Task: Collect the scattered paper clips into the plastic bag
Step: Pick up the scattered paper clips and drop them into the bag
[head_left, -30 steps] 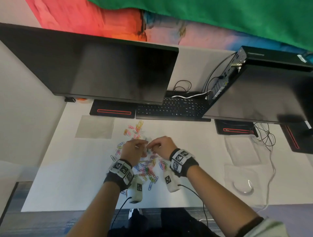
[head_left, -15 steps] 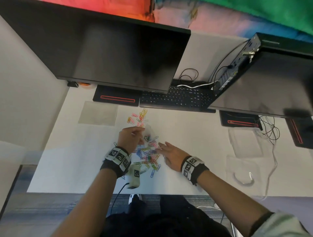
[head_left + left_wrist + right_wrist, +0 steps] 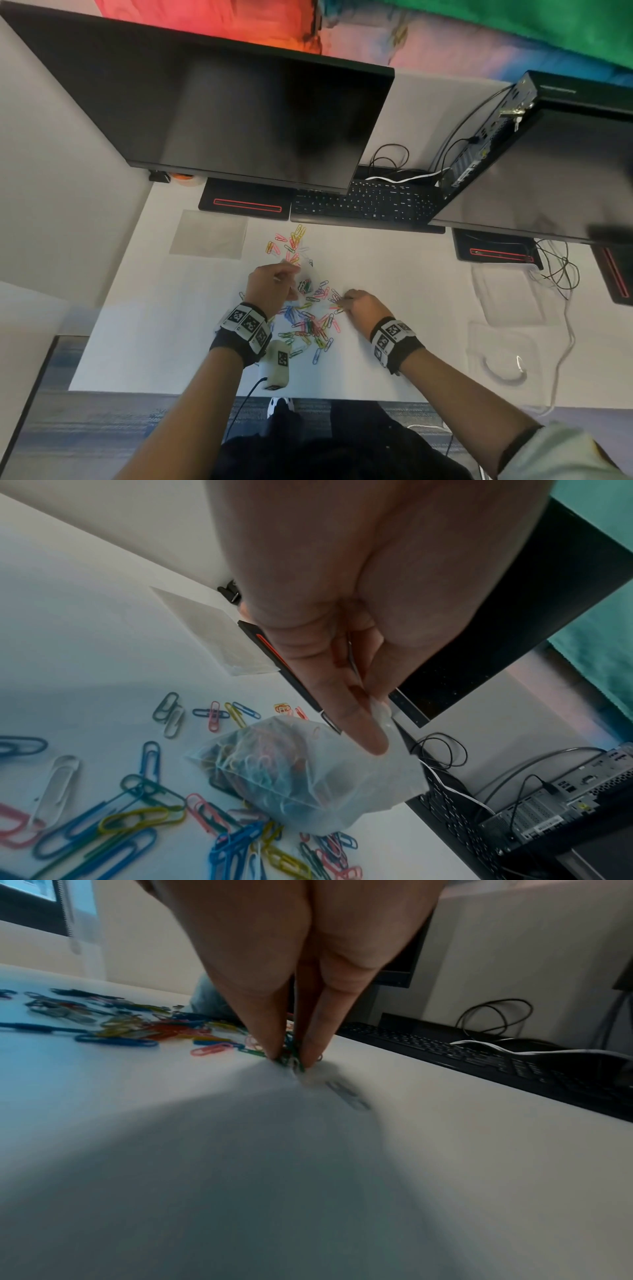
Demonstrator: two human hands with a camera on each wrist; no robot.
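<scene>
Left hand: the left hand (image 3: 272,286) hovers above the counter (image 3: 144,335), just on the near side of the keyboard (image 3: 366,205), its grip closed on the top edge of the plastic bag (image 3: 308,777), pinched between thumb and fingers (image 3: 363,723).
Plastic bag: clear, hanging from that pinch, its bottom resting among the loose clips; a bundle of coloured clips shows through its wall. It sits nearer than the keyboard, toward the person.
Right hand: the right hand (image 3: 364,305) is down on the counter, to the right of the bag and nearer than the keyboard. Its fingertips (image 3: 274,1050) press together on a small bunch of paper clips (image 3: 291,1058), green among them, so the grip is closed around those clips, right at the surface.
Paper clips: the scattered paper clips (image 3: 308,325) lie in blue, yellow, pink, green and clear, mostly between the two hands and a little toward the person; a smaller group (image 3: 291,241) lies just in front of the keyboard.
Keyboard: black, along the far side of the counter, partly under the edge of a dark monitor (image 3: 239,113).
Other things: a flat clear sheet (image 3: 209,233) lies left of the keyboard; cables (image 3: 555,267) trail to its right.
</scene>
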